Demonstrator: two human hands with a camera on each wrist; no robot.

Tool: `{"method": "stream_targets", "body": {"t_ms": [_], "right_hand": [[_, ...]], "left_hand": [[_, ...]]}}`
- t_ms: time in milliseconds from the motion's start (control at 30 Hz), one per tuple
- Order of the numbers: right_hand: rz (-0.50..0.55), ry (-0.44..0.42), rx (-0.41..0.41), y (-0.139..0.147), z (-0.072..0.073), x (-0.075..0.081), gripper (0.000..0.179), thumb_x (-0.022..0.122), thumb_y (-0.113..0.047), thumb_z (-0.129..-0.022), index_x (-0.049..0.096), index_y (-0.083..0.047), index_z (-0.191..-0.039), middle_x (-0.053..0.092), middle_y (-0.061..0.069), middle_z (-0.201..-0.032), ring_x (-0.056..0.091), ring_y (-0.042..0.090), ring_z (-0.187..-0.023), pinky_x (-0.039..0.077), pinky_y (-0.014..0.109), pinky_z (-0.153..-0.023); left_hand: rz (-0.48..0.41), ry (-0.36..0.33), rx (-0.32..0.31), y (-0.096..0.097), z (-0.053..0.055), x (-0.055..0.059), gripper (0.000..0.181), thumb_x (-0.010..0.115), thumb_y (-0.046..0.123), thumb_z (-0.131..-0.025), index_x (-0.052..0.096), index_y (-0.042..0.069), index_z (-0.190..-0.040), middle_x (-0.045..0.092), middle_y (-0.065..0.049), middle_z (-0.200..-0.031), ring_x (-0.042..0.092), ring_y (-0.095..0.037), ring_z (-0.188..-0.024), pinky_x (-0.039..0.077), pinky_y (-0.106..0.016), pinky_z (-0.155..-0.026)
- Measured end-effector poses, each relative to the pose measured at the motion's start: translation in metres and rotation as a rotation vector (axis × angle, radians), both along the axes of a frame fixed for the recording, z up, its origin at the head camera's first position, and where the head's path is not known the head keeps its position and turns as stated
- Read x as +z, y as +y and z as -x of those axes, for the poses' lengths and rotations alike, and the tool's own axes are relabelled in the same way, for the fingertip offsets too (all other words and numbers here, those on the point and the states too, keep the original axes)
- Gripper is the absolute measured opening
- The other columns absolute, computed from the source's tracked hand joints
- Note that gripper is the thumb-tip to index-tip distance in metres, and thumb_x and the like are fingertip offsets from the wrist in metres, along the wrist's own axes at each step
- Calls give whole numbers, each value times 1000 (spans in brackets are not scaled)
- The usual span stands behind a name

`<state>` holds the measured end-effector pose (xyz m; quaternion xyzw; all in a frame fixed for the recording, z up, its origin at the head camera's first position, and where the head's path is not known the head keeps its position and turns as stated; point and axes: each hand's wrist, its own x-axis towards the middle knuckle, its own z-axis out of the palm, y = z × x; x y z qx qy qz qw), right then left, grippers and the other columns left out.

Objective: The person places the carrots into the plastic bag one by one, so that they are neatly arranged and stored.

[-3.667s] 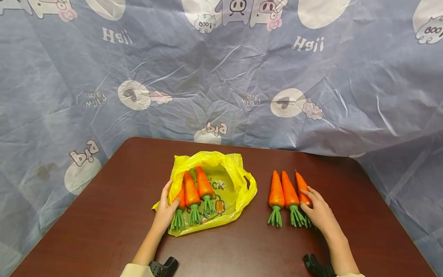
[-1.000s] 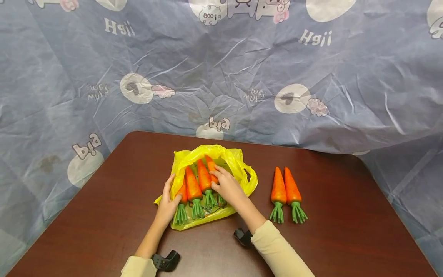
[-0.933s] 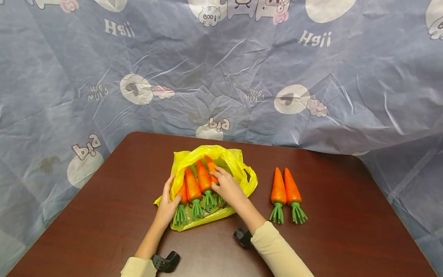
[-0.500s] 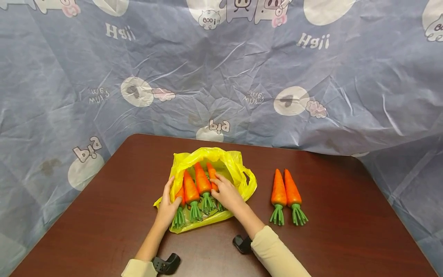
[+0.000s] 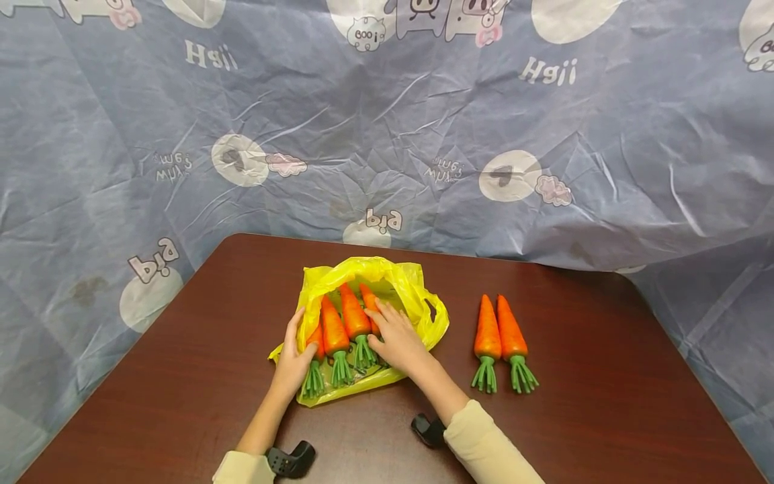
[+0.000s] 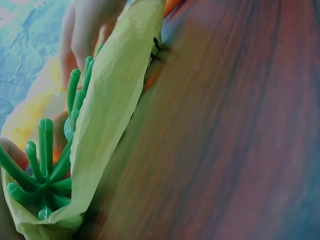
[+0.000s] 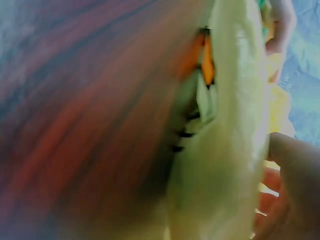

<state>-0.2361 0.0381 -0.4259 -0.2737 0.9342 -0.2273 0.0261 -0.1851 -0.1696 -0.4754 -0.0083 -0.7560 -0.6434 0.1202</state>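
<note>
A yellow plastic bag (image 5: 363, 265) lies on the table with its mouth spread. Inside are several orange carrots with green stalks, side by side, among them a carrot (image 5: 334, 329) near the middle. My left hand (image 5: 294, 359) grips the bag's left edge, its thumb over the leftmost carrot (image 5: 316, 343). At the bag's right part, my right hand (image 5: 399, 339) has its fingers spread and extended over the rightmost carrot (image 5: 370, 299), partly covering it. In the left wrist view, green stalks (image 6: 45, 185) stick up beside the bag wall (image 6: 110, 100).
Two carrots (image 5: 486, 329) (image 5: 511, 329) lie close together on the brown table (image 5: 580, 403), right of the bag. Behind the table hangs a blue-grey patterned cloth (image 5: 363, 101). Each wrist carries a black camera (image 5: 291, 460).
One carrot from the right-hand group went into the bag with my right hand, leaving two there. Since half a second ago the right fingers have loosened and spread. My left hand stays at the bag's edge.
</note>
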Motion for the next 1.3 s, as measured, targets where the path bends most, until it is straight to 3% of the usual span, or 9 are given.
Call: {"method": "stream_targets", "body": {"t_ms": [267, 333, 400, 567, 633, 867, 1000, 1133, 1300], "right_hand": [[104, 79, -54, 24, -15, 26, 46, 53, -24, -89, 45, -17, -135, 29, 3, -148, 27, 29, -136, 19, 52, -108], [118, 108, -87, 34, -18, 32, 45, 53, -24, -89, 47, -19, -133, 32, 3, -147, 30, 30, -134, 21, 54, -107], [123, 147, -122, 47, -21, 36, 44, 54, -25, -89, 48, -19, -132, 35, 4, -145, 33, 32, -132, 22, 55, -105], [160, 180, -215, 82, -26, 41, 43, 54, -24, -89, 50, -17, -131, 37, 6, -144, 35, 30, -130, 21, 55, -105], [188, 172, -250, 96, -28, 40, 42, 53, -24, -89, 49, -16, -131, 37, 6, -143, 34, 30, -130, 19, 55, -105], [219, 173, -348, 140, -34, 28, 39, 50, -25, -91, 51, -15, -129, 42, 10, -139, 35, 37, -127, 20, 58, -101], [232, 167, -366, 166, -33, 19, 39, 50, -22, -91, 51, -11, -128, 45, 13, -136, 38, 41, -123, 23, 60, -98], [239, 171, -361, 191, -30, 9, 39, 52, -20, -90, 51, -6, -127, 43, 16, -135, 38, 42, -122, 27, 61, -92], [260, 115, -349, 213, -25, 0, 42, 54, -21, -90, 49, -4, -129, 36, 20, -139, 32, 44, -126, 29, 63, -91]], "left_hand": [[1, 8, -8, 1, 2, 1, 69, 45, -5, -85, 17, 16, -145, 12, -11, -151, 14, -26, -136, 18, -49, -106], [-6, 3, -14, 2, 1, 5, 69, 44, -6, -85, 17, 14, -145, 11, -12, -151, 12, -26, -137, 17, -49, -106], [-16, -5, -5, 3, -1, 11, 68, 44, -7, -85, 18, 13, -145, 12, -12, -151, 13, -24, -136, 21, -41, -104], [-25, 23, 59, 2, -2, 9, 67, 45, -8, -84, 24, 15, -144, 18, -9, -149, 22, -19, -132, 27, -12, -92], [-20, 46, 89, 1, -1, 6, 67, 46, -8, -84, 27, 18, -143, 22, -7, -147, 26, -18, -130, 28, -11, -92], [168, 182, 211, -3, -6, 5, 53, 49, -2, -85, 45, 17, -134, 35, -6, -140, 30, -21, -130, 26, -45, -103], [274, 234, 224, -7, -8, 6, 47, 51, 1, -86, 49, 15, -130, 39, -10, -139, 33, -24, -127, 30, -51, -100], [301, 209, 227, -14, -8, 6, 42, 52, 2, -87, 52, 15, -127, 43, -9, -135, 38, -24, -123, 36, -49, -96], [273, 126, 199, -15, -8, 5, 38, 51, 5, -89, 53, 16, -126, 46, -6, -132, 44, -20, -119, 39, -41, -95]]}}
